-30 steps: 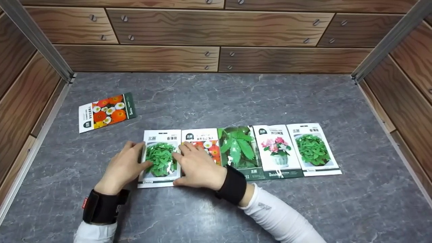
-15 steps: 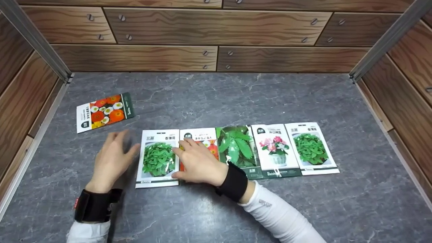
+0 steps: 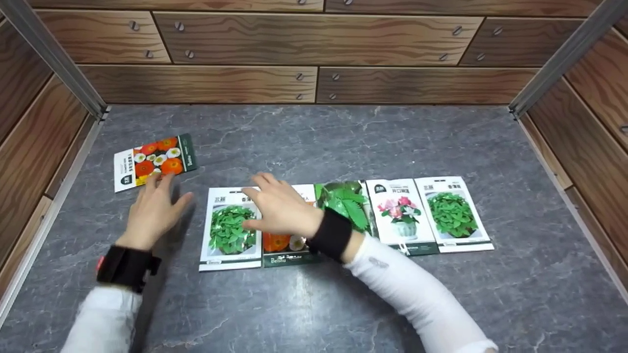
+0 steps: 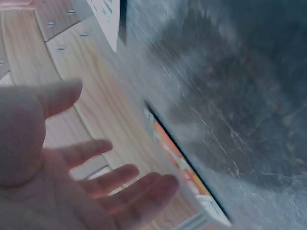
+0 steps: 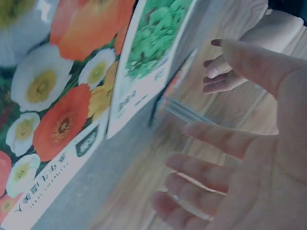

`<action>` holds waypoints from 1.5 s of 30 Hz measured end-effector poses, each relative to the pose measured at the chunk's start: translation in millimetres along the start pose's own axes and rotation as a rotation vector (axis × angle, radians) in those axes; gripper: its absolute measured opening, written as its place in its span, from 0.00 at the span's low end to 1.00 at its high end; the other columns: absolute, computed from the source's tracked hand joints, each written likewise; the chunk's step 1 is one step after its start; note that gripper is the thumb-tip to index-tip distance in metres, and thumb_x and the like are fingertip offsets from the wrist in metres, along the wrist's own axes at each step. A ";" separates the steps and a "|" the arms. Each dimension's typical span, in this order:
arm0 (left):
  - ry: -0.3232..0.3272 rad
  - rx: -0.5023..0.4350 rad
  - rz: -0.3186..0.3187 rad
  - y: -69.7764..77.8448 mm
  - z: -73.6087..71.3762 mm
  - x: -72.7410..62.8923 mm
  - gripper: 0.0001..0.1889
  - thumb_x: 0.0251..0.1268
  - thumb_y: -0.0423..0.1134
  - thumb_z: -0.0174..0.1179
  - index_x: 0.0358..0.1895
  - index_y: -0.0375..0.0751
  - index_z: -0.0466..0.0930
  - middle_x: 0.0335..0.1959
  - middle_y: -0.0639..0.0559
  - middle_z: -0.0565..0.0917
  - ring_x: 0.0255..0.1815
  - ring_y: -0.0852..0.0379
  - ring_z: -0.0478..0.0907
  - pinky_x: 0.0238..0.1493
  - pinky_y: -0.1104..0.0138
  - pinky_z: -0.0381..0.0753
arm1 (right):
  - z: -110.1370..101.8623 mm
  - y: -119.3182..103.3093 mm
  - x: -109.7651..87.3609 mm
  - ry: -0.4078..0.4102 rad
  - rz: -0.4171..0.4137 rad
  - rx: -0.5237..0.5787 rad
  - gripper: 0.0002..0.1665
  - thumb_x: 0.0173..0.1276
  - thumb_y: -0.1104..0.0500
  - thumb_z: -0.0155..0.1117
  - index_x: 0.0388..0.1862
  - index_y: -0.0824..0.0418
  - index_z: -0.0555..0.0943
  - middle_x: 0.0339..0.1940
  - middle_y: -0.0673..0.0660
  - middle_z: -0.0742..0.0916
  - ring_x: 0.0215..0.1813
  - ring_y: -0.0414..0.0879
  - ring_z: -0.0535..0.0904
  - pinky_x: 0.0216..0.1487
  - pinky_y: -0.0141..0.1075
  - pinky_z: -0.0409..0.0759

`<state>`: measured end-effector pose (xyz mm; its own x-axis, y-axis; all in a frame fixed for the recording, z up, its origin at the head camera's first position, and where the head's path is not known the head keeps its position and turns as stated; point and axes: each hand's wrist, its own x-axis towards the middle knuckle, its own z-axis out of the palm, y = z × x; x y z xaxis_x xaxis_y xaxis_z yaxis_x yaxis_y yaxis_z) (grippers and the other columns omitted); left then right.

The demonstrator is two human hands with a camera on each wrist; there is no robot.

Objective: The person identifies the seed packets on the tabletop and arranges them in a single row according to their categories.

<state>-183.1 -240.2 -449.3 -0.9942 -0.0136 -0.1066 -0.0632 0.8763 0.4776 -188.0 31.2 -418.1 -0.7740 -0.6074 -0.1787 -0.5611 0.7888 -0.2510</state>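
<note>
In the head view my left hand [image 3: 151,213] reaches toward a lone seed packet [image 3: 157,159] with orange and white flowers, its fingertips overlapping the packet's near edge. The left wrist view has those fingers [image 4: 124,179] spread, holding nothing, beside the same packet. My right hand [image 3: 284,206] hovers with extended fingers over a row of seed packets. Beneath it lies an orange-flower packet [image 3: 289,259], partly hidden; a green-leaf packet [image 3: 230,230] adjoins on the left. In the right wrist view, the orange-flower packet [image 5: 62,124] sits apart from the loose fingers [image 5: 201,165].
Rightward the row continues with a large-leaf packet [image 3: 346,203], a pink-flower packet [image 3: 400,215] and another green-leaf packet [image 3: 454,215]. They lie on a grey marbled tabletop [image 3: 304,142]. Wood-patterned walls [image 3: 196,86] enclose the back and sides.
My left hand has left the leftmost row packet and moved left and away toward the lone packet. My right hand has lifted off the row and shifted slightly away from me.
</note>
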 end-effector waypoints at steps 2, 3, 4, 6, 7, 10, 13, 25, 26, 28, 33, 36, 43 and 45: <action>-0.057 0.032 -0.006 -4.2 -1.1 10.0 0.41 0.80 0.53 0.53 0.82 0.28 0.52 0.81 0.17 0.49 0.77 0.13 0.55 0.73 0.25 0.62 | -2.4 1.5 10.1 -0.009 -0.018 -0.008 0.46 0.72 0.36 0.67 0.81 0.56 0.68 0.86 0.63 0.65 0.87 0.58 0.59 0.86 0.58 0.64; -0.079 0.048 -0.012 -6.4 -1.4 14.7 0.42 0.80 0.53 0.53 0.82 0.28 0.51 0.81 0.16 0.48 0.77 0.13 0.54 0.74 0.25 0.62 | -3.6 2.2 14.8 -0.014 -0.025 -0.016 0.45 0.73 0.36 0.67 0.81 0.55 0.68 0.86 0.62 0.65 0.88 0.58 0.59 0.86 0.57 0.63; -0.095 0.061 -0.018 -8.4 -1.7 18.7 0.42 0.80 0.53 0.52 0.83 0.27 0.50 0.81 0.15 0.47 0.76 0.12 0.54 0.74 0.25 0.62 | -4.6 3.0 19.2 -0.015 -0.033 -0.022 0.44 0.73 0.37 0.67 0.81 0.55 0.69 0.86 0.62 0.65 0.88 0.58 0.59 0.86 0.57 0.63; -0.124 0.086 -0.033 -11.3 -1.8 25.3 0.42 0.81 0.52 0.51 0.83 0.27 0.48 0.80 0.14 0.46 0.77 0.12 0.52 0.73 0.25 0.62 | -6.5 4.7 27.2 -0.017 -0.047 -0.038 0.43 0.74 0.38 0.67 0.80 0.56 0.70 0.86 0.62 0.66 0.87 0.57 0.59 0.86 0.57 0.64; -0.141 0.097 -0.039 -12.9 -1.7 28.2 0.42 0.82 0.53 0.50 0.83 0.27 0.47 0.80 0.14 0.45 0.77 0.12 0.51 0.73 0.25 0.62 | -7.6 5.5 30.4 -0.018 -0.052 -0.044 0.43 0.74 0.38 0.66 0.80 0.56 0.70 0.86 0.62 0.66 0.87 0.57 0.59 0.86 0.58 0.64; -0.193 0.126 -0.048 -15.8 -1.9 34.3 0.41 0.84 0.53 0.47 0.84 0.28 0.45 0.80 0.13 0.44 0.76 0.10 0.49 0.73 0.25 0.61 | -10.4 8.6 39.2 -0.021 -0.065 -0.061 0.42 0.75 0.39 0.66 0.80 0.57 0.70 0.85 0.62 0.67 0.87 0.57 0.59 0.86 0.58 0.64; -0.231 0.152 -0.034 -17.7 -1.5 37.3 0.40 0.84 0.54 0.45 0.83 0.28 0.48 0.79 0.12 0.45 0.75 0.09 0.50 0.73 0.25 0.61 | -12.1 12.7 46.7 -0.032 -0.068 -0.074 0.41 0.77 0.39 0.64 0.80 0.58 0.70 0.84 0.63 0.68 0.87 0.57 0.60 0.86 0.57 0.64; 0.058 0.112 0.057 -42.1 1.5 24.3 0.23 0.78 0.44 0.55 0.62 0.27 0.76 0.57 0.18 0.77 0.57 0.18 0.77 0.54 0.29 0.77 | -9.2 16.7 84.3 -0.019 -0.009 -0.019 0.36 0.78 0.41 0.62 0.76 0.58 0.74 0.80 0.62 0.73 0.83 0.57 0.66 0.83 0.56 0.69; 0.080 0.105 0.036 -45.4 1.2 23.1 0.23 0.78 0.45 0.55 0.62 0.27 0.75 0.56 0.17 0.77 0.56 0.17 0.76 0.52 0.28 0.77 | -8.3 16.3 85.7 -0.020 -0.003 -0.011 0.35 0.78 0.41 0.63 0.76 0.57 0.74 0.79 0.62 0.74 0.83 0.57 0.66 0.84 0.56 0.68; 0.094 0.105 -0.010 -52.5 -0.4 20.9 0.26 0.78 0.47 0.55 0.65 0.27 0.73 0.58 0.15 0.74 0.59 0.15 0.73 0.54 0.27 0.76 | -6.4 14.5 88.2 -0.021 0.001 -0.006 0.35 0.78 0.41 0.62 0.76 0.57 0.74 0.78 0.61 0.74 0.83 0.57 0.66 0.83 0.56 0.68; 0.031 0.118 -0.065 -63.7 -7.4 17.9 0.30 0.77 0.48 0.58 0.70 0.27 0.71 0.65 0.12 0.65 0.64 0.15 0.65 0.58 0.25 0.72 | -2.3 1.5 96.4 0.002 0.008 -0.027 0.36 0.76 0.41 0.64 0.75 0.57 0.75 0.77 0.60 0.77 0.81 0.57 0.69 0.82 0.55 0.71; -0.009 0.093 -0.073 -63.6 -9.8 15.3 0.31 0.76 0.46 0.60 0.72 0.27 0.69 0.68 0.13 0.64 0.65 0.17 0.64 0.60 0.25 0.71 | 0.3 -13.3 104.6 0.012 0.031 -0.036 0.36 0.75 0.40 0.65 0.74 0.56 0.76 0.77 0.59 0.77 0.80 0.56 0.70 0.82 0.53 0.72; -0.074 0.125 -0.229 -62.1 -20.4 4.1 0.46 0.71 0.53 0.64 0.74 0.17 0.57 0.62 0.11 0.69 0.62 0.16 0.69 0.58 0.29 0.75 | 22.0 -56.6 125.9 0.046 0.060 -0.128 0.33 0.75 0.37 0.63 0.72 0.51 0.77 0.71 0.53 0.82 0.73 0.49 0.76 0.74 0.47 0.78; -0.098 0.130 -0.260 -62.7 -22.8 2.0 0.48 0.70 0.56 0.65 0.72 0.14 0.56 0.60 0.10 0.69 0.61 0.15 0.70 0.57 0.29 0.76 | 29.1 -67.3 128.4 0.044 0.048 -0.167 0.35 0.75 0.36 0.63 0.74 0.50 0.75 0.71 0.53 0.82 0.74 0.49 0.75 0.73 0.47 0.79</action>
<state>-183.1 -306.1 -459.5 -0.9326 -0.2050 -0.2971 -0.2968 0.9039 0.3080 -241.1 -102.6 -451.8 -0.8112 -0.5667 -0.1443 -0.5610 0.8238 -0.0812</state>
